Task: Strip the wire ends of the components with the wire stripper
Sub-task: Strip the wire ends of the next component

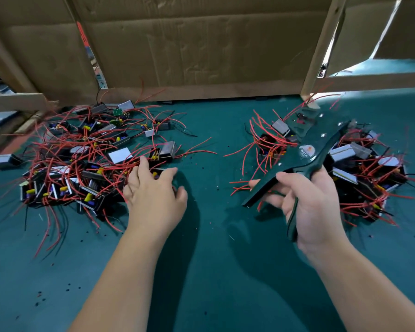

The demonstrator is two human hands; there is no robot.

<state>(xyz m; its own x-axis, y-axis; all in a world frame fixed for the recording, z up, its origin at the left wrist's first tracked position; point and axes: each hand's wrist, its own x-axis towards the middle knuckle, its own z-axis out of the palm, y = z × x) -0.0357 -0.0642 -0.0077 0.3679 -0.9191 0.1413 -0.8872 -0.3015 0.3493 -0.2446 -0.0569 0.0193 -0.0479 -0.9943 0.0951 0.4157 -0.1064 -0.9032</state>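
Note:
A heap of small boxed components with red and black wires (pixel 82 164) lies on the left of the green table. My left hand (pixel 153 197) rests at its right edge, fingers spread over a dark component (pixel 157 174); whether it grips it I cannot tell. My right hand (pixel 312 207) grips the handles of the black wire stripper (pixel 304 152), whose jaws point up and away over a second heap of components (pixel 359 178) on the right.
Cardboard walls (pixel 201 49) stand behind the table, with cardboard flaps at both sides. Small bits of red and black insulation (pixel 38 295) are scattered over the green mat (pixel 213 259) between and in front of the heaps.

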